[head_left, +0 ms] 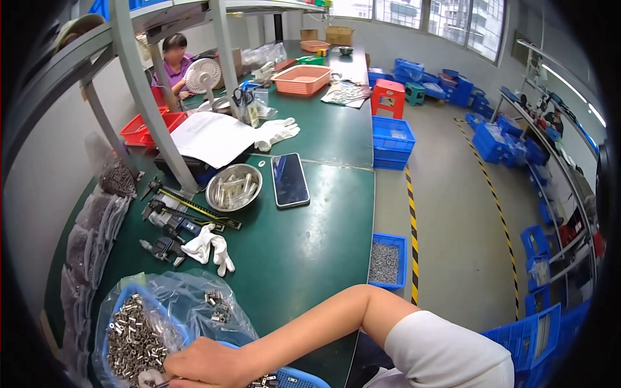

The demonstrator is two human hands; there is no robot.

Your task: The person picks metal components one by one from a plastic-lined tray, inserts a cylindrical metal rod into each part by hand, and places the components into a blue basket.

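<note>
My right hand (210, 363) is closed at the near left, over the edge of a blue plastic basket (176, 321). What its fingers hold, if anything, is hidden at the lower edge. Small metal fittings (134, 336) fill this basket, which sits in a clear plastic bag (187, 282); more lie on the bag's film. A whitish shape (150, 377) beside my right fingers may be a gloved fingertip of my left hand, but too little shows to tell its state. Partly under my right forearm, a second blue basket (301, 377) holds more metal pieces.
Beyond lie white gloves (208, 248), calipers (194, 205), a metal bowl (234, 187) of clear tubes and a phone (290, 180). Bagged parts (90, 239) line the left side. A blue crate (388, 261) stands right of the table. A person (173, 64) sits at the far left.
</note>
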